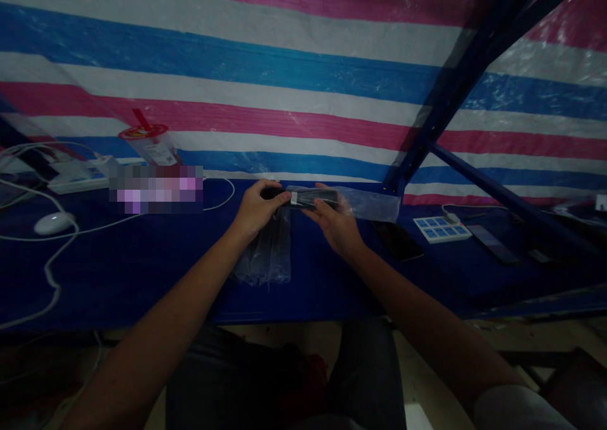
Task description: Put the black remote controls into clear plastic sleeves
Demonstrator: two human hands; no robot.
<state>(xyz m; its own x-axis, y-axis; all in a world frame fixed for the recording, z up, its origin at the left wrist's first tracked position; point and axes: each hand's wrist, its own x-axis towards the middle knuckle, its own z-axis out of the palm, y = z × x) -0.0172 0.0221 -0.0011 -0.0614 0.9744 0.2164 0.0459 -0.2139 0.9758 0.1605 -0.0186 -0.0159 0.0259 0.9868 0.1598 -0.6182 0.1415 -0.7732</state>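
Note:
Both my hands meet over the middle of a dark blue table point(142, 272). My left hand point(256, 208) pinches the left end of a dark, slim phone-like object point(313, 197). My right hand point(334, 224) holds a clear plastic sleeve point(374, 205) around that object's other end; the sleeve sticks out to the right. A small white label shows on the object near my left fingertips. Under my hands lies a stack of clear plastic sleeves point(268, 253) flat on the table.
A white mouse point(52, 223) and white cables lie at the left, with a power strip point(78, 176) and a sealed drink cup point(149, 142) behind. Right of my hands are a dark phone point(398, 240), a white power strip point(441, 229) and more phones point(493, 243). A striped tarp hangs behind; a blue frame leg point(441, 114) slants down.

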